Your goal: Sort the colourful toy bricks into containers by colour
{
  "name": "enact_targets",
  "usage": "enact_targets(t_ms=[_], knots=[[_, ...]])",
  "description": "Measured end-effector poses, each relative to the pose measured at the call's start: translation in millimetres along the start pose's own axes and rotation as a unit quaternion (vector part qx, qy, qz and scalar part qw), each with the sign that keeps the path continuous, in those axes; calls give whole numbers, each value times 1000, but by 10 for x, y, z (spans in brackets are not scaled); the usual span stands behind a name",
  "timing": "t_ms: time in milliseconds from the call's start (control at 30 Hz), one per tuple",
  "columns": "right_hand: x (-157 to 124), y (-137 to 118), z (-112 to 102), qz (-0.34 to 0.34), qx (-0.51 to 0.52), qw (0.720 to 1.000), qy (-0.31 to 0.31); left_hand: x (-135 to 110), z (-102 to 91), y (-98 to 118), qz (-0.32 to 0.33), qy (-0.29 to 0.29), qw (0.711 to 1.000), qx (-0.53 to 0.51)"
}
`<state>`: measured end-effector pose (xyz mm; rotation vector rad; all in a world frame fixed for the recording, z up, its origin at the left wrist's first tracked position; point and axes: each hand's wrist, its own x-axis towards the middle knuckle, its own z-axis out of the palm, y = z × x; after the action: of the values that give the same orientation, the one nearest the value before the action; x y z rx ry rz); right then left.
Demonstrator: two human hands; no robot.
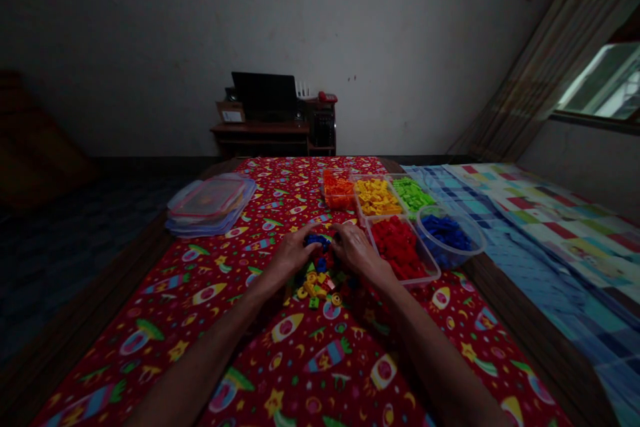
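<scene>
My left hand (291, 255) and my right hand (356, 248) meet over a small heap of mixed plastic bricks (320, 280) on the red patterned tablecloth (250, 320). Their fingertips pinch together on a blue brick piece (317, 239) at the top of the heap. Yellow, green, red and blue bricks lie loose under the hands. Right of my right hand stands a clear tub of red bricks (400, 247).
Further tubs hold orange bricks (337, 189), yellow bricks (376, 197) and green bricks (413, 192); a round bowl holds blue bricks (447, 232). Stacked clear lids (210, 203) lie at the left. A checked cloth (550, 233) covers the right. A desk with a laptop (265, 97) stands at the wall.
</scene>
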<state>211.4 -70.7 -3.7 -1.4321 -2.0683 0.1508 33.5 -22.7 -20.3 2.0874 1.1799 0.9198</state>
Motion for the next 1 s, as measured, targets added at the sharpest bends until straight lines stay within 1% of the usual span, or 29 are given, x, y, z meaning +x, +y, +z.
enact_targets(t_ms=[33,100,200,267,400,467,567,633,667,733,800,900,933,1000], knots=[[15,-23,-21,-10,16,1000,-11,18,-15,12,-37,2,998,-42],[26,-73,-55,-35,44,998,-36,37,-40,38,-89,-16,987,-129],[2,-143,-86,-60,63,995,-56,28,-63,69,-118,-46,968,-216],[-23,-177,-94,-66,56,995,-50,16,-61,80,-129,-50,963,-231],[-54,-217,-75,-68,23,996,-52,3,-20,100,-162,-53,958,-229],[-47,-220,-66,-74,20,996,-45,0,-13,128,-175,-69,952,-241],[11,-196,-135,-68,32,996,-37,5,-69,176,-159,-94,954,-237],[72,-149,-277,-39,36,998,-31,23,-149,172,-126,-79,967,-209],[100,-109,-378,-16,33,999,-20,37,-197,151,-108,-58,974,-189],[131,13,-618,37,16,999,23,68,-299,78,-80,-13,986,-147],[108,198,-872,99,-18,992,78,95,-399,-10,-63,13,992,-106],[-40,559,-1196,176,-96,966,162,113,-526,-101,-47,30,998,-42],[-111,684,-1278,200,-120,956,178,114,-557,-115,-43,36,998,-17],[-263,907,-1404,253,-163,935,187,111,-598,-132,-39,46,998,27]])
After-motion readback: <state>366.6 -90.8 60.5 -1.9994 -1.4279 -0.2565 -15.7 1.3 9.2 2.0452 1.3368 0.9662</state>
